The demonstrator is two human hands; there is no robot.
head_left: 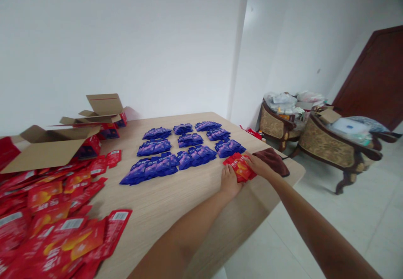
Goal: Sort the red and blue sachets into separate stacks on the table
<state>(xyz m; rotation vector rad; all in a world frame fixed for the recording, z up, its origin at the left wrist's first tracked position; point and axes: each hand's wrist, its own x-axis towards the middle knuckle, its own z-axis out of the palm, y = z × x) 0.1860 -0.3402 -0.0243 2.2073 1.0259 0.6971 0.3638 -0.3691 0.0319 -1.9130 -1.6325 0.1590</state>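
My left hand (229,181) and my right hand (257,164) are at the right part of the table, closed around the two sides of a small stack of red packets (239,167). The packets have an orange-yellow print and lie on or just above the tabletop; I cannot tell which. Just beyond my hands, purple packets (229,148) lie in several overlapping rows, the nearest one almost touching the red stack. A brown cloth (272,161) lies by my right hand. Some fingers are hidden under or behind the packets.
A large loose heap of red packets (47,228) covers the table's left side. Open cardboard boxes (47,148) stand behind it against the wall. The wooden table's (163,205) right edge runs beside my right forearm. Beyond it are patterned armchairs (330,144) loaded with bags.
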